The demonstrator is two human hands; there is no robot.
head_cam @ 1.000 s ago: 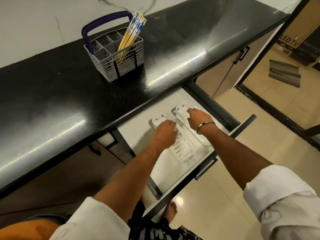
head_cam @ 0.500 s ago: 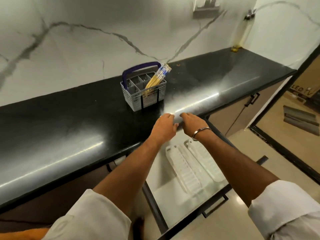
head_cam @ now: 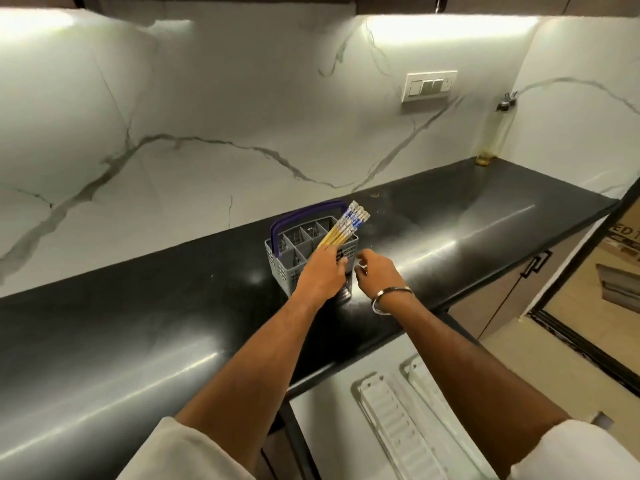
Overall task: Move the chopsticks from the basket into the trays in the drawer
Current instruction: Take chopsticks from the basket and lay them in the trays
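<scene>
Both hands are now lifted from the drawer's trays (head_cam: 391,407): left hand (head_cam: 320,271) touching the chopsticks (head_cam: 341,228), grip unclear, leaning toward one o'clock in the basket (head_cam: 294,268); right hand (head_cam: 377,271) loosely curled, empty; light, stiff, slippery sticks, best taken mid-shaft.

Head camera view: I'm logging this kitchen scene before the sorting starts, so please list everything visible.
basket: one, grey with purple handle, on counter
chopsticks: one bundle, yellow with blue-white tops, leaning in basket
counter: one, glossy black
trays: two, white, empty, in open drawer
drawer: one, pale, below counter
switch plate: one, white, on marble wall
left hand: at basket front, touching the chopsticks
right hand: beside basket, empty, bangle on wrist
</scene>
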